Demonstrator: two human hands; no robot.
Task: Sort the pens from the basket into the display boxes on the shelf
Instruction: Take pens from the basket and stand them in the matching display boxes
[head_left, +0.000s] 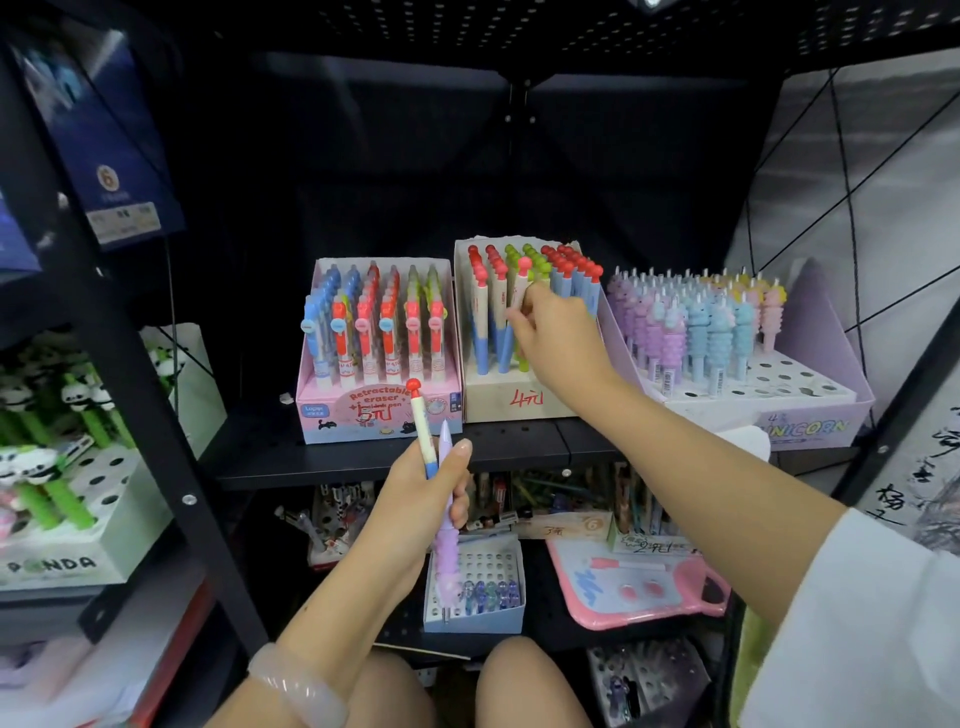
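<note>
My left hand (423, 491) grips two pens upright below the shelf edge: a red-capped white and blue pen (420, 423) and a lilac unicorn pen (448, 540). My right hand (558, 338) reaches into the beige middle display box (511, 402) marked in red, pinching a pink-topped pen (521, 283) among its red- and green-capped pens. To the left stands a pink box (374, 415) of retractable eraser pens. On the right a lilac unicorn box (810, 415) holds several pastel unicorn pens. No basket is in view.
A black shelf post (130, 374) runs down the left, with a panda pen box (67, 551) beyond it. The lower shelf holds a small holed pen box (475, 618), a pink writing board (639, 584) and loose stationery. My knees show at the bottom.
</note>
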